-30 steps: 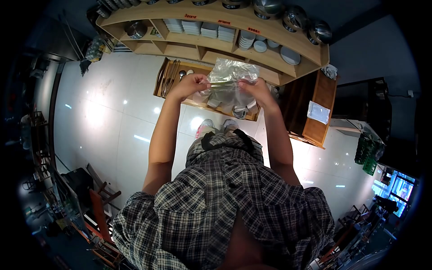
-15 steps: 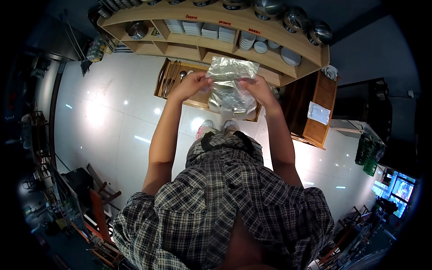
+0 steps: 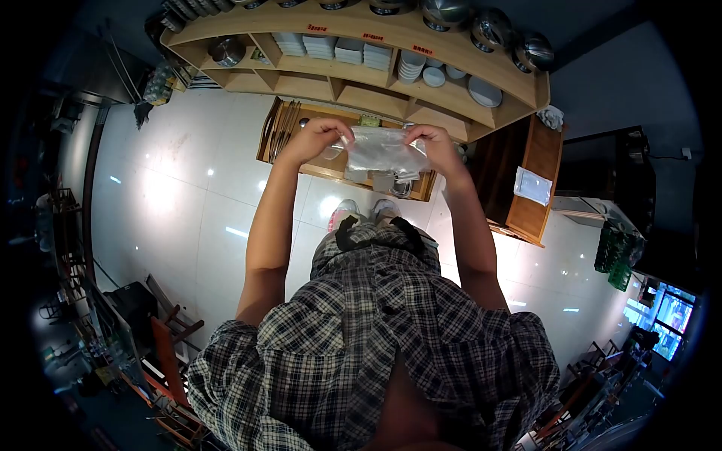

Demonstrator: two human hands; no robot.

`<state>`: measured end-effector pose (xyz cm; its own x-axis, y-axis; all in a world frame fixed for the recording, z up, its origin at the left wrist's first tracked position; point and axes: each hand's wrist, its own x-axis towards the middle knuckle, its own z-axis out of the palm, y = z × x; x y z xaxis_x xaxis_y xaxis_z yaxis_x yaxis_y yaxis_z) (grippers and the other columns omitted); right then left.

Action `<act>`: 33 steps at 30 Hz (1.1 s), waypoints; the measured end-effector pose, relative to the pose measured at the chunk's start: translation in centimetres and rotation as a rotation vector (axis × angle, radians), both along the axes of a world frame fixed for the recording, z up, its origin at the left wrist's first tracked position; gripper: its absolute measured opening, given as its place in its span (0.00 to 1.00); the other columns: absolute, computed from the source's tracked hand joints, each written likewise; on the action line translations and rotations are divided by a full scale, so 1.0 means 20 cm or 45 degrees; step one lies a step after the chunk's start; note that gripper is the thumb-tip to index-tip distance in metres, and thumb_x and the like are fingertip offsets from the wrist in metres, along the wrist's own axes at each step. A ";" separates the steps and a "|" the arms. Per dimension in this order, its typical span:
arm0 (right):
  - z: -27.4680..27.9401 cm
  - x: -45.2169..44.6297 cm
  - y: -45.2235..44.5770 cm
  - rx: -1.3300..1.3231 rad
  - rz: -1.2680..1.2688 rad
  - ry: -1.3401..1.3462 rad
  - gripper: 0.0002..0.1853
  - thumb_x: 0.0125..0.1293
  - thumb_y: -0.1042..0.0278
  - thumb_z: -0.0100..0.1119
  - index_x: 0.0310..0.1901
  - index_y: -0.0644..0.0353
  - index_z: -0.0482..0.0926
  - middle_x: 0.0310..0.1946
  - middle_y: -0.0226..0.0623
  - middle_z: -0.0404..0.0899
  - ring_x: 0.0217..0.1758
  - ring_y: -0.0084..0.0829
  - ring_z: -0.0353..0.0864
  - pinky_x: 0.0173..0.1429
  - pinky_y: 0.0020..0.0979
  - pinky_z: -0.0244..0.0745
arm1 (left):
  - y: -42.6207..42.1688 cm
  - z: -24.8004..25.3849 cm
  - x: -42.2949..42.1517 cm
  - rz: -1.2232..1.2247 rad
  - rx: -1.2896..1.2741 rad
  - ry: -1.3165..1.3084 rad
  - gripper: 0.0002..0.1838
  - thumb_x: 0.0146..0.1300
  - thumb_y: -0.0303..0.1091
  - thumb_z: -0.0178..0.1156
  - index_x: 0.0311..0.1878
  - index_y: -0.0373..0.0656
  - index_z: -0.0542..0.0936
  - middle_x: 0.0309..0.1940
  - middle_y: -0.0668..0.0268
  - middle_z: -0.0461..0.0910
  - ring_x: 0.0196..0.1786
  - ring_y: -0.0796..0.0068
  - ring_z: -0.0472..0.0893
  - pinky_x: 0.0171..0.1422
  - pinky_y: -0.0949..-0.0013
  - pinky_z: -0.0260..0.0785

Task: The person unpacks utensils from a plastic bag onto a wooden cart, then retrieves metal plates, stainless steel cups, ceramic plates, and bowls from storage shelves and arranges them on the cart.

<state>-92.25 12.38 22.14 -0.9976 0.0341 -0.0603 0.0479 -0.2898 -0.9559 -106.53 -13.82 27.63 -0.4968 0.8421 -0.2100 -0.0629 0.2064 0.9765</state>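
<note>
A clear, crinkled plastic bag (image 3: 387,150) is stretched between my two hands. My left hand (image 3: 320,139) pinches its left upper corner. At the right upper corner, my right hand (image 3: 436,146) has thumb and fingers closed on the plastic. Below the bag lies an open wooden drawer (image 3: 314,171) holding long thin chopsticks or sticks (image 3: 284,129) on its left side. Metal utensils (image 3: 402,184) show under the bag's lower edge, too partly covered to name. A small green packet (image 3: 368,120) is visible just behind the bag.
Ahead runs a wooden shelf unit (image 3: 331,89) with stacked white dishes (image 3: 350,52) and shiny metal pots (image 3: 492,31) on top. To the right stands a wooden cabinet (image 3: 526,203) with a white packet (image 3: 532,186) on it. A green crate (image 3: 618,259) is farther right.
The bag was spread longer, hanging above and below my hands; now it is folded over into a shorter strip. My right hand has shifted slightly, and more of the drawer's contents shows.
</note>
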 end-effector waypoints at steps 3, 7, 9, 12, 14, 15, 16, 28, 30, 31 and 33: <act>0.10 0.01 0.01 0.148 0.005 -0.019 0.12 0.53 0.88 0.44 0.31 0.67 0.79 0.36 0.35 0.80 0.45 0.27 0.77 0.53 0.25 0.70 | 0.00 0.01 0.00 0.014 -0.085 0.061 0.11 0.61 0.17 0.48 0.36 0.37 0.80 0.36 0.68 0.82 0.41 0.78 0.77 0.48 0.75 0.68; 0.13 0.00 0.01 0.321 -0.005 0.009 0.09 0.55 0.87 0.45 0.29 0.67 0.77 0.35 0.34 0.79 0.43 0.26 0.75 0.52 0.25 0.69 | -0.01 -0.05 -0.02 0.037 -0.027 0.024 0.10 0.62 0.19 0.48 0.34 0.37 0.79 0.35 0.68 0.81 0.41 0.79 0.77 0.48 0.76 0.66; 0.13 -0.01 0.01 0.320 0.004 0.010 0.08 0.56 0.86 0.45 0.29 0.67 0.76 0.34 0.34 0.79 0.42 0.26 0.75 0.50 0.25 0.69 | -0.01 -0.06 -0.04 0.001 -0.087 -0.032 0.06 0.62 0.23 0.51 0.34 0.37 0.78 0.40 0.65 0.82 0.44 0.77 0.77 0.52 0.75 0.66; 0.15 -0.03 -0.01 0.508 0.034 0.032 0.07 0.55 0.86 0.48 0.28 0.66 0.76 0.32 0.34 0.77 0.39 0.28 0.76 0.46 0.26 0.70 | 0.02 -0.06 -0.02 0.004 -0.159 0.244 0.06 0.61 0.27 0.56 0.40 0.38 0.78 0.47 0.65 0.79 0.44 0.74 0.75 0.49 0.73 0.66; 0.16 -0.05 -0.03 0.732 0.166 0.290 0.06 0.54 0.85 0.50 0.28 0.65 0.76 0.30 0.37 0.76 0.35 0.31 0.76 0.42 0.28 0.71 | 0.11 0.01 0.06 0.012 -0.177 0.396 0.10 0.60 0.31 0.59 0.43 0.38 0.78 0.51 0.64 0.77 0.46 0.73 0.76 0.50 0.71 0.67; 0.17 -0.06 -0.05 0.732 0.167 0.291 0.06 0.54 0.85 0.50 0.28 0.65 0.76 0.30 0.37 0.76 0.35 0.31 0.76 0.42 0.28 0.71 | 0.15 0.03 0.09 0.020 -0.195 0.548 0.14 0.60 0.34 0.63 0.46 0.39 0.78 0.56 0.63 0.76 0.48 0.72 0.76 0.51 0.69 0.67; 0.19 -0.07 -0.06 0.791 0.256 0.310 0.05 0.54 0.85 0.51 0.28 0.65 0.76 0.29 0.38 0.76 0.35 0.33 0.76 0.41 0.29 0.71 | 0.18 0.00 0.11 -0.084 -0.133 0.650 0.17 0.58 0.38 0.67 0.47 0.39 0.79 0.50 0.62 0.80 0.46 0.71 0.77 0.49 0.66 0.69; -0.03 -0.08 -0.01 0.483 -0.430 -0.148 0.29 0.65 0.71 0.57 0.67 0.60 0.61 0.62 0.44 0.70 0.64 0.35 0.70 0.64 0.34 0.67 | 0.15 -0.15 0.05 0.105 -0.401 -0.020 0.10 0.64 0.34 0.63 0.40 0.36 0.83 0.26 0.74 0.79 0.30 0.88 0.73 0.36 0.78 0.66; -0.04 -0.05 -0.10 0.411 -0.510 -0.231 0.35 0.61 0.67 0.63 0.68 0.60 0.60 0.65 0.48 0.66 0.69 0.39 0.65 0.69 0.35 0.62 | 0.12 -0.18 0.06 0.124 -0.406 -0.021 0.09 0.64 0.33 0.63 0.39 0.36 0.83 0.26 0.73 0.80 0.30 0.87 0.73 0.36 0.78 0.66; 0.00 -0.03 -0.13 0.408 -0.516 -0.234 0.35 0.61 0.67 0.63 0.68 0.60 0.60 0.65 0.48 0.66 0.69 0.39 0.65 0.69 0.35 0.62 | 0.12 -0.19 0.06 0.146 -0.408 -0.016 0.08 0.64 0.32 0.62 0.38 0.36 0.83 0.26 0.72 0.80 0.30 0.87 0.73 0.36 0.77 0.66; 0.10 -0.02 -0.17 0.882 -0.422 -0.100 0.42 0.53 0.62 0.71 0.68 0.61 0.59 0.68 0.51 0.60 0.72 0.46 0.60 0.72 0.39 0.58 | 0.12 -0.22 0.07 0.129 -0.479 0.133 0.08 0.64 0.31 0.62 0.37 0.36 0.82 0.26 0.71 0.80 0.29 0.86 0.73 0.36 0.77 0.67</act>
<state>-92.65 8.98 24.06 -0.9224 0.3861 0.0132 0.1385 0.3623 -0.9217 -105.05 -11.44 23.24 -0.6083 0.6617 -0.4383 -0.0059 0.5484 0.8362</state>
